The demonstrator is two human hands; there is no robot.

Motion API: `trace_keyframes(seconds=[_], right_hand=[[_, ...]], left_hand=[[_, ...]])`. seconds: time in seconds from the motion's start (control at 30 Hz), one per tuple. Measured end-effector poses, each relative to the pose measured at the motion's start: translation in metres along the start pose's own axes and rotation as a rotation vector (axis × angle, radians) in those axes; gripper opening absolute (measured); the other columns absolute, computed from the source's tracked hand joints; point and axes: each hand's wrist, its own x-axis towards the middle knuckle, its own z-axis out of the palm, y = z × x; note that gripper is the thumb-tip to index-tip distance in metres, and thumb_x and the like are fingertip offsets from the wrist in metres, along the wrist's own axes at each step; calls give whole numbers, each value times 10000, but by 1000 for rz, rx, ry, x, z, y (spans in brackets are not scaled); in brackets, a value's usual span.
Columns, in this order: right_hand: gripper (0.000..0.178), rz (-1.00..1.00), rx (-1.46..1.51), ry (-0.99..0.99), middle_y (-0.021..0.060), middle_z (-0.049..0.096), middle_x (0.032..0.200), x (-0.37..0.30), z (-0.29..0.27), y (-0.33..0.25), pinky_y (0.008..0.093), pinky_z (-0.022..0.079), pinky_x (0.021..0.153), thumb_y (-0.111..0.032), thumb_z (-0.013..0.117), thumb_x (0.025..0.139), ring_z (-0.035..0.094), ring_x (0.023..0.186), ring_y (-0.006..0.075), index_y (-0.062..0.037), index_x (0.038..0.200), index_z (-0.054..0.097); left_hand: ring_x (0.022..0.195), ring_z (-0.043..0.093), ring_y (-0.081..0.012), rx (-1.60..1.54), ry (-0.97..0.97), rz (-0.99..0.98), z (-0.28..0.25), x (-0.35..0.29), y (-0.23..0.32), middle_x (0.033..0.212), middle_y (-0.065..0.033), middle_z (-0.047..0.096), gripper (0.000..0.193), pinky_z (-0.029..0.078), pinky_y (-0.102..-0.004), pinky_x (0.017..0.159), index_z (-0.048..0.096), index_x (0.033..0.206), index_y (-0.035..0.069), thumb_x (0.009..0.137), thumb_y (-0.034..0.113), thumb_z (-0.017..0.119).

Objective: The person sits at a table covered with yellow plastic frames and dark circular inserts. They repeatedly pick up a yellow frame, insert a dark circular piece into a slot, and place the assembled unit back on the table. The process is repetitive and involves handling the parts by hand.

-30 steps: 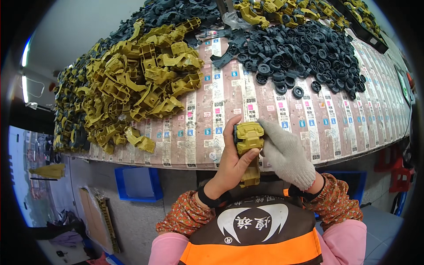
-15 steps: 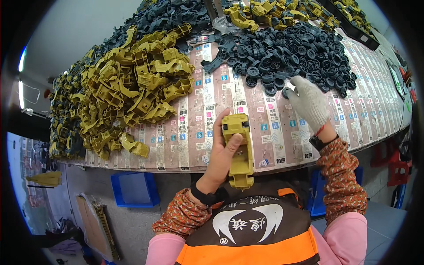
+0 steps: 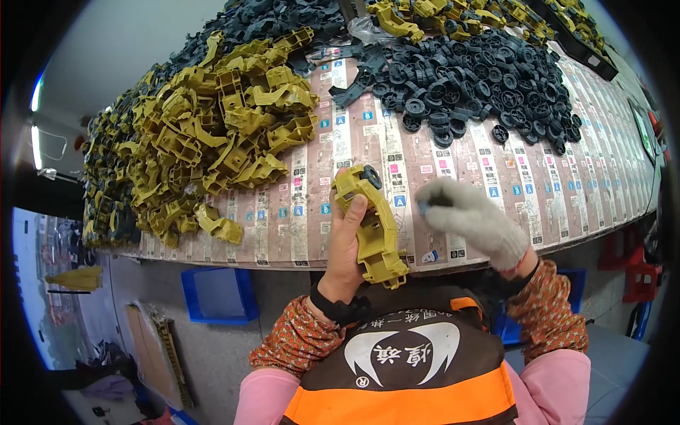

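My bare left hand [image 3: 345, 248] is wrapped around a yellow plastic toy car body [image 3: 379, 244], thumb across its hollow side. The body tilts over the near table edge. At its far end sits a dark wheel [image 3: 370, 177]. To the right of the body, my right hand [image 3: 471, 218] wears a pale knitted glove, slightly blurred. Its thumb and fingers pinch a small dark toy wheel [image 3: 423, 207], mostly hidden by the glove. The right hand is apart from the car body.
A big heap of yellow car bodies [image 3: 227, 106] covers the table's left. Loose dark wheels [image 3: 489, 85] are piled at the far right. More dark parts [image 3: 283, 28] lie at the back. Below the table edge stands a blue bin [image 3: 219, 294].
My right hand has come back from the wheel pile toward the car body with a wheel. My left hand has tilted the body, so a wheel shows at its far end.
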Motion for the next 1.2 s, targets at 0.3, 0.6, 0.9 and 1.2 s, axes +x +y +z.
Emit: trace_keyframes(seconds=[0.3,0.6,0.9,1.2], right_hand=[[436,89,272,-35,54,693,1077,-28,45,4,266,546,802,-181,687,1011,633,930,98,47,1373,603],[386,-59,121,185,140,747,1137,-43,67,25,330,591,912,-73,662,1010,725,1030,192,62,1369,618],[607,-390,-413,232,277,717,1100,-49,76,36,483,577,877,-19,613,855,719,1003,461,0,1460,563],[717,-218,-577,166,291,713,1079,-29,63,-36,462,594,828,-325,833,821,743,958,414,16,1383,547]], left_hand=[[1111,640,-164,105,-15,173,16,-5,7,1330,-46,568,770,622,-346,900,244,1664,211,1050,195,706],[1130,642,-158,261,-13,477,22,-8,2,1358,-44,585,808,590,-332,949,258,1674,185,1023,132,733],[1305,556,-215,457,6,698,24,-12,-9,1538,-90,419,966,500,-361,1080,154,1671,97,945,38,788],[1316,540,-218,369,-49,739,50,2,4,1491,-112,458,960,475,-372,1108,79,1681,161,986,2,722]])
